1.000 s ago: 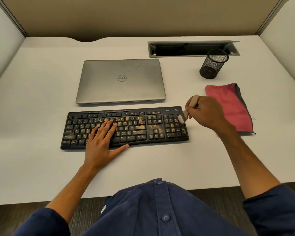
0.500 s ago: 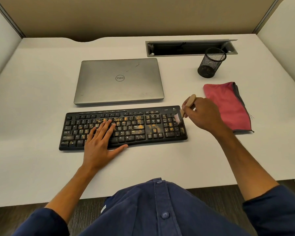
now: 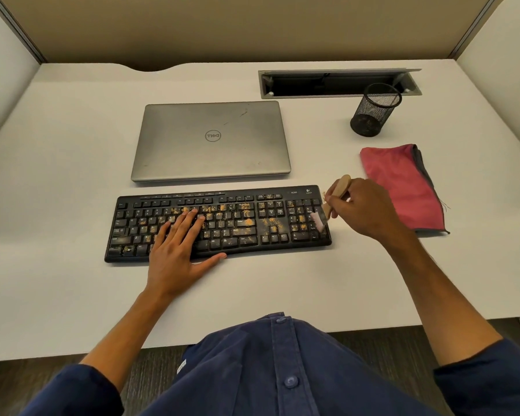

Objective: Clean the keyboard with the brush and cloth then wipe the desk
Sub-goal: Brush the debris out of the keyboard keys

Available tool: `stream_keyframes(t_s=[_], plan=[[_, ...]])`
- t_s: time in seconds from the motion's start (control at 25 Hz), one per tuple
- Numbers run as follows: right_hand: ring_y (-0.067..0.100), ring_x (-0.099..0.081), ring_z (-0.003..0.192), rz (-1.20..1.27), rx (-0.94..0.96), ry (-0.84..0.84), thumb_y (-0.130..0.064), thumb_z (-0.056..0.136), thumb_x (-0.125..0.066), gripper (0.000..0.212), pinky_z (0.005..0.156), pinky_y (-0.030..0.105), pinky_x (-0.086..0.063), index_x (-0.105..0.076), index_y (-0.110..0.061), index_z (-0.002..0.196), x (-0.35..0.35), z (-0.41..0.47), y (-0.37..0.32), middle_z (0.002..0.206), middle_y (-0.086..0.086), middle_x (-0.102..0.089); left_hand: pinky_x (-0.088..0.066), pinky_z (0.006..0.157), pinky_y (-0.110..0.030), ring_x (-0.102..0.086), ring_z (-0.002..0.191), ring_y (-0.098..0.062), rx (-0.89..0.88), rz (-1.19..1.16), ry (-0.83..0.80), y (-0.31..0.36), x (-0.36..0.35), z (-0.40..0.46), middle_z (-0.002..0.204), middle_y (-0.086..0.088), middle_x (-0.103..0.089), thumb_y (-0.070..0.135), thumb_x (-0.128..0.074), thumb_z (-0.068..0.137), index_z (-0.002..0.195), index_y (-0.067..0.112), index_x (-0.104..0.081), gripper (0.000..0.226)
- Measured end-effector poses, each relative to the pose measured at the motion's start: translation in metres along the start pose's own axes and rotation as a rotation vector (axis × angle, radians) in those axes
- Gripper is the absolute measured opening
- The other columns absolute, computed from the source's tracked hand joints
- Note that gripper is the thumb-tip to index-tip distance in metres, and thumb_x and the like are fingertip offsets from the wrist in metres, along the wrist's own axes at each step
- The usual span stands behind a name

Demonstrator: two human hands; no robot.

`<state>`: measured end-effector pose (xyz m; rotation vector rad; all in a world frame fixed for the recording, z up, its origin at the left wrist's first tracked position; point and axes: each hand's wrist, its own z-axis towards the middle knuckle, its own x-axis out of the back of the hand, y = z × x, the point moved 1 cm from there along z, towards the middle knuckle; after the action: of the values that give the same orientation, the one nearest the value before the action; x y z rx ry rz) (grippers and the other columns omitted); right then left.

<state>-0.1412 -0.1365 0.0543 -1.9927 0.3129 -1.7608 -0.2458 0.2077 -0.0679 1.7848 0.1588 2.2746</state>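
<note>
White surface (image 3: 72, 145): smooth, matt, laminate-looking, no sheen. Long black plastic keyboard (image 3: 219, 238): matt, keys dusted with gritty orange-yellow crumbs. Small brush with pale wooden handle (image 3: 339, 187): wood plain, unvarnished look; bristles pale and soft, blurred. Flat silver-grey closed laptop (image 3: 212, 141): brushed-metal look, satin finish, a few scuffs and dark marks on the lid. Black cylindrical wire-mesh pen cup (image 3: 373, 111): metal mesh, see-through, matt. Folded pinkish-red cloth with grey edging (image 3: 403, 187): soft woven fabric, dull, loose threads at one corner. Grey rectangular cable tray (image 3: 339, 82) along the surface's far edge: metal-looking frame, matt. Navy shirt (image 3: 270, 370): cloth, plastic-looking buttons.
</note>
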Motion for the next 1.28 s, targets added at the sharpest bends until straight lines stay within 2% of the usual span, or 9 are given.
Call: stream_keyframes(t_s=[0.08,0.32,0.48,0.64,0.8,1.0,1.08,1.16,1.28], plan=[[0.015,-0.066,0.068,0.007,-0.014,-0.023,-0.022,0.09,-0.056,0.02,0.069,0.041,-0.054,-0.069,-0.025,0.074,-0.001,-0.004,0.001,0.061,-0.007,-0.07,-0.021,0.121,-0.047,-0.03,0.148,-0.02,0.002,0.001,0.004,0.0,0.0,0.0,0.158,-0.004,-0.038,0.078,-0.043,0.085,0.148,0.014,-0.046,0.09],[0.023,-0.066,0.071,-0.04,-0.058,0.075,-0.026,0.091,-0.055,0.02,0.069,0.043,-0.054,-0.072,-0.022,0.081,0.0,-0.011,0.011,0.068,-0.001,-0.071,-0.021,0.121,-0.048,-0.03,0.148,-0.021,0.008,-0.001,-0.006,0.001,0.001,0.0,0.158,-0.005,-0.037,0.078,-0.042,0.085,0.149,0.014,-0.045,0.09],[0.017,-0.068,0.07,0.116,-0.062,0.083,-0.022,0.09,-0.058,0.018,0.07,0.039,-0.054,-0.07,-0.024,0.077,-0.002,-0.017,0.014,0.066,-0.004,-0.071,-0.021,0.121,-0.049,-0.029,0.148,-0.02,0.008,-0.001,-0.011,0.0,0.001,-0.001,0.159,-0.004,-0.036,0.078,-0.042,0.085,0.149,0.014,-0.045,0.091],[0.019,-0.067,0.068,0.115,-0.084,0.115,-0.026,0.086,-0.055,0.018,0.069,0.041,-0.054,-0.069,-0.026,0.075,-0.003,-0.022,0.016,0.065,-0.004,-0.071,-0.02,0.121,-0.049,-0.028,0.149,-0.02,0.012,-0.001,-0.022,0.001,0.001,-0.001,0.159,-0.005,-0.035,0.079,-0.04,0.084,0.149,0.015,-0.043,0.092],[0.014,-0.068,0.069,0.146,-0.061,0.079,-0.02,0.086,-0.058,0.02,0.069,0.039,-0.054,-0.065,-0.03,0.069,-0.005,-0.028,0.015,0.062,-0.007,-0.07,-0.02,0.121,-0.049,-0.03,0.148,-0.021,0.009,-0.01,-0.016,0.0,0.002,0.0,0.158,-0.005,-0.037,0.079,-0.041,0.084,0.149,0.014,-0.045,0.091],[0.022,-0.066,0.066,0.055,-0.078,0.086,-0.02,0.087,-0.06,0.017,0.067,0.041,-0.054,-0.071,-0.021,0.074,-0.004,-0.028,0.021,0.062,-0.001,-0.07,-0.02,0.121,-0.048,-0.03,0.148,-0.02,0.005,-0.012,-0.01,-0.001,0.001,0.0,0.158,-0.004,-0.038,0.079,-0.043,0.084,0.148,0.015,-0.045,0.091],[0.026,-0.066,0.068,0.005,-0.084,0.157,-0.019,0.091,-0.059,0.018,0.067,0.043,-0.055,-0.074,-0.014,0.081,0.0,-0.025,0.023,0.067,0.005,-0.071,-0.021,0.121,-0.049,-0.03,0.148,-0.02,0.001,-0.014,-0.007,-0.001,0.001,0.0,0.158,-0.005,-0.038,0.079,-0.043,0.084,0.148,0.015,-0.045,0.091],[0.023,-0.067,0.071,0.108,-0.078,0.224,-0.018,0.092,-0.06,0.016,0.068,0.04,-0.055,-0.073,-0.016,0.084,0.001,-0.021,0.021,0.071,0.001,-0.072,-0.022,0.121,-0.049,-0.03,0.148,-0.021,0.001,-0.017,0.001,-0.002,0.0,0.0,0.158,-0.005,-0.038,0.078,-0.044,0.084,0.148,0.014,-0.046,0.091],[0.016,-0.069,0.07,0.188,-0.075,0.165,-0.018,0.091,-0.059,0.018,0.069,0.038,-0.055,-0.068,-0.025,0.078,-0.001,-0.015,0.019,0.067,-0.008,-0.071,-0.024,0.12,-0.049,-0.034,0.146,-0.021,-0.008,-0.009,0.012,-0.001,0.0,0.0,0.156,-0.005,-0.04,0.077,-0.045,0.084,0.146,0.013,-0.048,0.089]])
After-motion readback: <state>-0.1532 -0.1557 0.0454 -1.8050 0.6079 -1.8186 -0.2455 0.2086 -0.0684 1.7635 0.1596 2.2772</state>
